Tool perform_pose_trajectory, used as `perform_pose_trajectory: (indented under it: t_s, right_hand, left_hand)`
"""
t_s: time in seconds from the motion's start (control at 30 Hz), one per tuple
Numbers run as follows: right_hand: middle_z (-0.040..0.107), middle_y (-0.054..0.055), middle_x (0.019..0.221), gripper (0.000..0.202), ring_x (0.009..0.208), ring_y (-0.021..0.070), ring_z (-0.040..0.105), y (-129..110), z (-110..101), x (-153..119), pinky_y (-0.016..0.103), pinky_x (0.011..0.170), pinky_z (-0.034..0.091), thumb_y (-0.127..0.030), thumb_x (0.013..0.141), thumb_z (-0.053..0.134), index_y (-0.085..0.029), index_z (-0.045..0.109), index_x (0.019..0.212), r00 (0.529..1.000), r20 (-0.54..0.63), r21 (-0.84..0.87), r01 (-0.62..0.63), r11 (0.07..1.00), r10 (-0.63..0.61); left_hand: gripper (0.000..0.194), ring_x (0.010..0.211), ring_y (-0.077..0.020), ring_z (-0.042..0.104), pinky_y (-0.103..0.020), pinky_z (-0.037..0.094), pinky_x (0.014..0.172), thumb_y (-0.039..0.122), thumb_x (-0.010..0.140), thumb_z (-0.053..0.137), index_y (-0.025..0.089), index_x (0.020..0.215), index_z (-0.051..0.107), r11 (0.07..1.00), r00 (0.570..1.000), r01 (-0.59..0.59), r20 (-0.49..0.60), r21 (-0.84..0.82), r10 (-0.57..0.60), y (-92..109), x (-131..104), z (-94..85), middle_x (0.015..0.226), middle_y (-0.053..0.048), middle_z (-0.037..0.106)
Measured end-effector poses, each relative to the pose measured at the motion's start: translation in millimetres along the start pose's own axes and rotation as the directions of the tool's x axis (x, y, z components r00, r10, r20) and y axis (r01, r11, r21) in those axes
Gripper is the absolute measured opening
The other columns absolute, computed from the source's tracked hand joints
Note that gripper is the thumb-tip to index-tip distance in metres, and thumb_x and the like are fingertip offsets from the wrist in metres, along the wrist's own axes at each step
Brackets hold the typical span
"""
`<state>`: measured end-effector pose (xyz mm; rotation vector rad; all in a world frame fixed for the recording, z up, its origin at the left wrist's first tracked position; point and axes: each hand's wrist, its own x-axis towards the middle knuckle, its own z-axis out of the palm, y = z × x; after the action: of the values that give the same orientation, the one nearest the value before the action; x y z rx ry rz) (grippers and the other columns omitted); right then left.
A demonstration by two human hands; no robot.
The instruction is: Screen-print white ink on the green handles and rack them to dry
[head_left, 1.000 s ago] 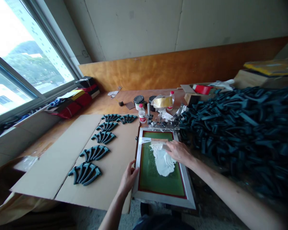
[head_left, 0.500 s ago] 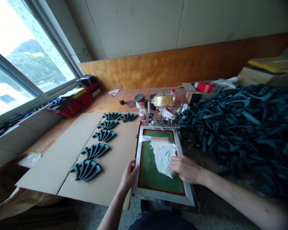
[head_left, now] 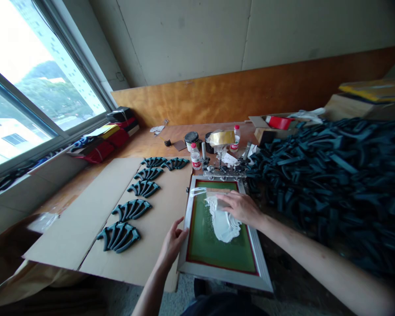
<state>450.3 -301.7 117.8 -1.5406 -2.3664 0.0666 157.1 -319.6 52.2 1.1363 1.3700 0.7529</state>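
Observation:
A screen printing frame point(head_left: 262, 263) with silver metal edges and green mesh sits in front of me. My left hand point(head_left: 174, 240) is at its left edge, the thumb against the metal and the other fingers partly hidden. White ink point(head_left: 226, 227) lies thick on the mesh. Over the ink's far end, my right hand point(head_left: 239, 207) has its fingers closed on a wooden-handled squeegee point(head_left: 213, 191), mostly covered by the hand. A metal hinge clamp point(head_left: 224, 174) stands at the frame's far end.
Fanned rows of dark curved plastic parts point(head_left: 131, 210) lie on cardboard point(head_left: 75, 219) to the left. A large heap of similar parts point(head_left: 316, 175) fills the right. Behind the frame stand a red-capped bottle point(head_left: 195, 157), an ink can point(head_left: 191, 140) and a tape roll point(head_left: 221, 138).
My right hand has moved away from me across the mesh to the squeegee. The frame's near end looks larger and slightly raised. My left hand stays at its edge.

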Motion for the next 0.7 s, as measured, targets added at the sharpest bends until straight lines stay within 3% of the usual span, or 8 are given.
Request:
perform_pose_trajectory:
  t_s: [0.13,0.23,0.3,0.47,0.53,0.6,0.67,0.7]
  right_hand:
    - [0.068,0.005,0.098,0.055,0.08,0.0201,0.063,36,-36,26,0.027,0.063,0.045,-0.047,0.088,0.057,-0.03,0.045,0.139,0.952,-0.182,-0.059,-0.26,0.964,0.245]
    - [0.068,0.005,0.088,0.042,0.072,0.0192,0.062,76,-45,4,0.027,0.06,0.043,-0.049,0.092,0.046,-0.022,0.058,0.122,0.827,-0.359,0.08,-0.434,0.897,0.432]
    - [0.067,0.005,0.079,0.036,0.069,0.02,0.062,92,-30,-23,0.028,0.059,0.043,-0.048,0.091,0.045,-0.019,0.064,0.1,0.786,-0.316,0.146,-0.514,0.845,0.532]
    - [0.064,0.007,0.086,0.034,0.082,0.0218,0.06,61,55,-78,0.031,0.071,0.045,-0.052,0.087,0.053,-0.02,0.06,0.08,0.926,-0.052,0.064,-0.372,0.926,0.375]
    - [0.062,0.008,0.089,0.025,0.086,0.0231,0.059,38,76,-83,0.033,0.074,0.044,-0.042,0.087,0.058,-0.019,0.057,0.08,0.939,-0.034,-0.012,-0.342,0.939,0.342]
    - [0.062,0.008,0.085,0.015,0.08,0.0215,0.059,16,82,-80,0.031,0.07,0.044,-0.03,0.089,0.055,-0.018,0.054,0.081,0.924,-0.021,-0.039,-0.381,0.924,0.381]
    - [0.061,0.006,0.078,0.013,0.074,0.0194,0.059,-9,77,-75,0.029,0.067,0.044,-0.024,0.092,0.05,-0.018,0.052,0.081,0.894,-0.069,0.001,-0.443,0.897,0.442]
    - [0.061,0.006,0.077,0.014,0.073,0.0195,0.058,-23,75,-73,0.03,0.066,0.044,-0.025,0.093,0.048,-0.019,0.051,0.081,0.883,-0.119,0.029,-0.454,0.891,0.454]
  left_hand:
    - [0.072,0.061,-0.0141,0.058,-0.021,0.039,0.053,0.061,0.069,0.068,0.017,0.125,0.059,0.997,0.999,-0.022,0.039,-0.08,0.025,51,-12,-13.8,0.071,0.001,0.065]
    - [0.055,0.072,-0.0171,0.062,-0.024,0.046,0.061,0.062,0.075,0.061,0.015,0.101,0.07,0.966,0.986,-0.17,-0.038,-0.196,0.165,100,-8,-13.7,0.087,-0.005,0.069]
    - [0.049,0.075,-0.0168,0.062,-0.025,0.048,0.062,0.059,0.078,0.059,0.016,0.1,0.068,0.909,0.95,-0.312,-0.104,-0.276,0.294,133,3,-6.9,0.094,-0.006,0.069]
    - [0.044,0.072,-0.0148,0.06,-0.023,0.049,0.057,0.061,0.082,0.052,0.018,0.09,0.061,0.821,0.897,-0.441,-0.143,-0.362,0.418,194,31,11.1,0.083,-0.004,0.066]
    - [0.047,0.073,-0.0141,0.061,-0.022,0.049,0.058,0.063,0.083,0.05,0.019,0.096,0.06,0.807,0.888,-0.46,-0.217,-0.371,0.406,192,31,19.0,0.084,-0.004,0.066]
    - [0.053,0.07,-0.0137,0.061,-0.022,0.049,0.057,0.064,0.08,0.053,0.018,0.103,0.06,0.846,0.927,-0.37,-0.21,-0.383,0.31,166,20,33.8,0.084,-0.005,0.067]
    - [0.064,0.066,-0.0162,0.062,-0.024,0.048,0.052,0.069,0.073,0.059,0.014,0.105,0.062,0.934,0.996,-0.071,0.019,-0.351,0.083,123,0,56.6,0.081,-0.009,0.069]
    - [0.071,0.066,-0.0193,0.063,-0.026,0.048,0.05,0.073,0.067,0.062,0.012,0.102,0.064,0.953,0.969,0.147,0.232,-0.265,-0.085,98,-12,69.4,0.082,-0.013,0.07]
